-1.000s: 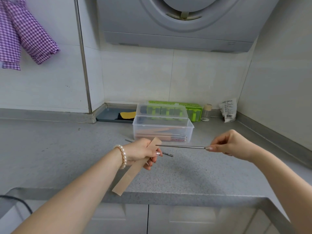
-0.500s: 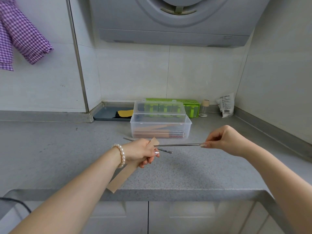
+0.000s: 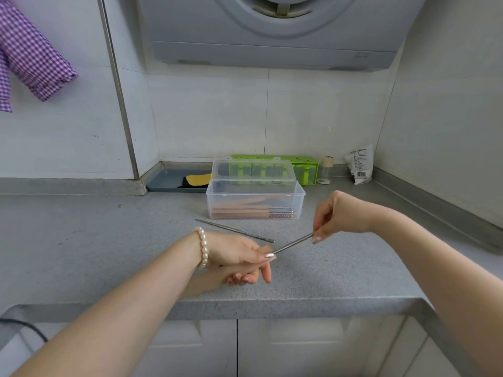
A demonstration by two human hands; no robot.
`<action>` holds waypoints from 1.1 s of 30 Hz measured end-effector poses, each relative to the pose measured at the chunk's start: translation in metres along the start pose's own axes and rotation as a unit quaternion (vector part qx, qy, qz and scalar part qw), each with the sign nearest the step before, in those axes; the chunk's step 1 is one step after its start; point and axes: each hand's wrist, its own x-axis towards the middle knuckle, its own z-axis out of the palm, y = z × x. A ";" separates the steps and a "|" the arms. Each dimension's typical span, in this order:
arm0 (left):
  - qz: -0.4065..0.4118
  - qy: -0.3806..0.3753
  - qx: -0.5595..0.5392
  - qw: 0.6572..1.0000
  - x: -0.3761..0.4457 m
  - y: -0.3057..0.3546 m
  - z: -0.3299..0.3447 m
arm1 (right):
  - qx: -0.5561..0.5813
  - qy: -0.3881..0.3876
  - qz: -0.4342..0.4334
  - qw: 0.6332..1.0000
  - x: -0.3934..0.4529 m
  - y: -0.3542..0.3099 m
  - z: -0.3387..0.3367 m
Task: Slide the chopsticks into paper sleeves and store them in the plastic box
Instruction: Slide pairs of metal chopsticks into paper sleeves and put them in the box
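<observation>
Both arms are bare all the way up, with no sleeves showing. The left hand (image 3: 236, 253) has a bracelet (image 3: 202, 247) around the wrist, made of small round white beads that look like pearls (they sit in one neat row, bead after bead). The nails on this hand are long and painted a shiny pinkish colour, and one of them sparkles a bit. The right hand (image 3: 339, 213) wears nothing on its wrist. Its thumbnail is long too, with the same pale, shiny polish. No rings can be seen on either hand.
</observation>
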 end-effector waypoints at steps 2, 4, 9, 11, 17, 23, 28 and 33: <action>0.003 0.017 -0.023 1.000 0.002 0.000 0.001 | 0.006 -0.021 -0.014 1.000 0.005 -0.011 0.009; 0.000 0.032 -0.042 0.999 0.004 -0.002 0.000 | 0.026 -0.028 -0.039 0.999 0.012 -0.020 0.021; -0.012 0.035 -0.083 0.996 0.004 -0.014 0.000 | 0.152 -0.026 -0.058 0.986 0.026 -0.035 0.049; -0.015 0.037 -0.088 0.995 0.004 -0.017 -0.001 | 0.205 -0.039 -0.053 0.977 0.030 -0.040 0.059; -0.016 0.045 -0.109 0.993 0.006 -0.025 -0.002 | 0.307 -0.089 -0.051 0.946 0.047 -0.051 0.080; -0.013 0.086 -0.126 0.988 0.000 -0.032 -0.007 | 0.414 0.109 0.009 0.904 0.072 -0.032 0.079; -0.019 0.134 -0.133 0.982 -0.006 -0.036 -0.009 | 0.041 0.148 0.104 0.983 0.093 0.006 0.105; -0.022 0.133 -0.150 0.980 -0.011 -0.041 -0.013 | -0.068 0.194 0.086 0.975 0.101 0.014 0.123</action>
